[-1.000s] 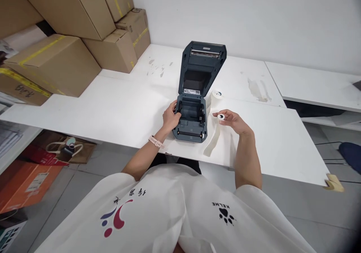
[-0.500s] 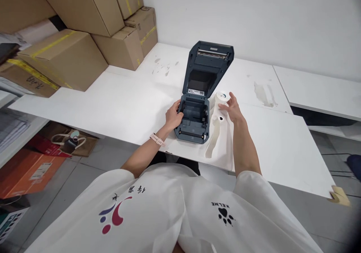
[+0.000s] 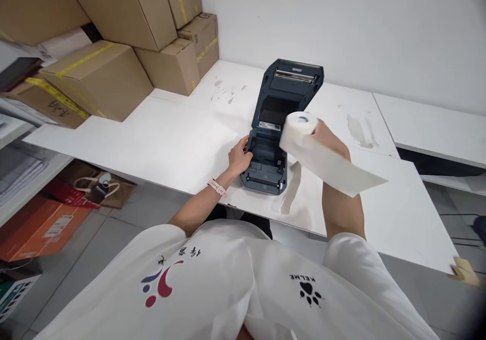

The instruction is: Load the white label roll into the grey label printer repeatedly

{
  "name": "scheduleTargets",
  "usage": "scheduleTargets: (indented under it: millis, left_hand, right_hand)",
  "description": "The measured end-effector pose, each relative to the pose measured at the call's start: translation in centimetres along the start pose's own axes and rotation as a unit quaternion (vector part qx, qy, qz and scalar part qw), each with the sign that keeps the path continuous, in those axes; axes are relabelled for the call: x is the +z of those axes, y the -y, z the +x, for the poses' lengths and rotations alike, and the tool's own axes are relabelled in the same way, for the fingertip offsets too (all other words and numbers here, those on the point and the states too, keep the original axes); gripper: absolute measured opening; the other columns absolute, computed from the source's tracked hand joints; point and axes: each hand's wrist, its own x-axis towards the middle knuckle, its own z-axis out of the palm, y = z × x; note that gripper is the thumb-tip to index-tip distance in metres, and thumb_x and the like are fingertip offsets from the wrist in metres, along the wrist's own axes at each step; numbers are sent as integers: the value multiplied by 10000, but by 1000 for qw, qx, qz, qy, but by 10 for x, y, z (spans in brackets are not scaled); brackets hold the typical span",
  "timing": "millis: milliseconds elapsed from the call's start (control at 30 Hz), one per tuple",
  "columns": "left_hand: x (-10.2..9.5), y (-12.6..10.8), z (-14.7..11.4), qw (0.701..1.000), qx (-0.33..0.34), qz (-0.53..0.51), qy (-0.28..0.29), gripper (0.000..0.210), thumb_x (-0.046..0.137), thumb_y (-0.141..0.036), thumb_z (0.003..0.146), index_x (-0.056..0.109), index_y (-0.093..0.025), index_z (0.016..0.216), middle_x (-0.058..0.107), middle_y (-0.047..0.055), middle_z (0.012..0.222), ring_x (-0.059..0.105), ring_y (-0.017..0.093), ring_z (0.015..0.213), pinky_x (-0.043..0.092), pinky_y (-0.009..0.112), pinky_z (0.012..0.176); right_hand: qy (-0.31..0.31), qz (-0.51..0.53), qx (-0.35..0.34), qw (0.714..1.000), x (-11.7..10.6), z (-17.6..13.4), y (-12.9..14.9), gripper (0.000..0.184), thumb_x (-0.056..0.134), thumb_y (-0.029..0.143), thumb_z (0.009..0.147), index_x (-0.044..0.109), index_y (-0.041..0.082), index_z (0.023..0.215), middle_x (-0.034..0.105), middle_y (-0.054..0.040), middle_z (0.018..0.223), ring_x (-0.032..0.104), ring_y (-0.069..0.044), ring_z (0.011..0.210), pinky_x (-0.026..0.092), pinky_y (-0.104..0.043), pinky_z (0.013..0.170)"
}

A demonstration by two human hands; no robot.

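Note:
A dark blue-grey label printer (image 3: 265, 160) stands on the white table with its lid (image 3: 289, 89) swung up and its inner bay bare. My left hand (image 3: 239, 157) grips the left side of the printer body, thumb over the rim. In my right hand (image 3: 329, 136) is a white label roll (image 3: 298, 126), raised above the table beside the printer's right edge. A loose strip of labels hangs from the roll across my right forearm. My right fingertips are partly hidden by the roll. Another paper strip (image 3: 291, 188) lies on the table right of the printer.
Taped cardboard boxes (image 3: 102, 77) are stacked at the back left. The white table (image 3: 182, 142) has peeled patches near the wall. An orange box (image 3: 41, 228) and bags stand on the floor at left. Beige padding (image 3: 465, 271) covers the table's right corner.
My right hand has closed on the label roll and lifted it off the table, its loose end swinging right. The lifted roll now covers where a second roll stood. My left hand stays on the printer.

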Motion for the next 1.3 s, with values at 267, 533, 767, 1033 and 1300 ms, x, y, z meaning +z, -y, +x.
scheduleTargets:
  millis: [267, 533, 767, 1033, 1300]
  left_hand:
    - [-2, -5, -3, 1000, -1, 18, 6, 724, 522, -80, 726, 517, -265, 1426, 678, 11, 1328, 628, 243, 1230, 459, 369, 1046]
    - [-3, -3, -4, 1000, 3, 10, 10, 703, 514, -93, 746, 513, -260, 1429, 684, 17, 1313, 635, 231, 1219, 469, 338, 1019]
    - [-4, -8, -7, 1000, 1, -20, 4, 699, 501, -78, 734, 533, -251, 1410, 681, 24, 1320, 641, 239, 1208, 464, 367, 1037]
    - [-2, -5, -4, 999, -10, -49, 5, 705, 522, -80, 728, 534, -252, 1411, 670, 34, 1336, 630, 237, 1226, 459, 377, 1074]
    - [-1, -3, -5, 997, -6, -81, 5, 699, 522, -84, 727, 536, -226, 1410, 660, 66, 1345, 642, 246, 1196, 487, 396, 1051]
  right_hand:
    - [208, -409, 18, 888, 61, 49, 56, 609, 775, 429, 624, 580, 187, 1148, 702, -136, 1088, 674, -341, 959, 518, -403, 773]
    - [215, -372, -14, 903, 79, 37, 38, 657, 641, 429, 841, 480, 124, 1400, 562, -194, 1415, 535, -382, 1293, 471, -483, 1008]
    - [36, -323, -119, 938, 114, -64, 47, 442, 488, 354, 990, 575, 138, 1365, 557, -150, 1454, 522, -327, 1324, 467, -496, 1063]
    - [-106, -347, -86, 928, 169, -101, 43, 410, 403, 309, 1036, 550, 158, 1388, 528, -109, 1497, 476, -293, 1389, 451, -466, 1062]
    - [-98, -332, -84, 934, 162, -97, 46, 390, 408, 320, 1032, 556, 169, 1360, 544, -124, 1480, 478, -295, 1370, 433, -465, 1017]
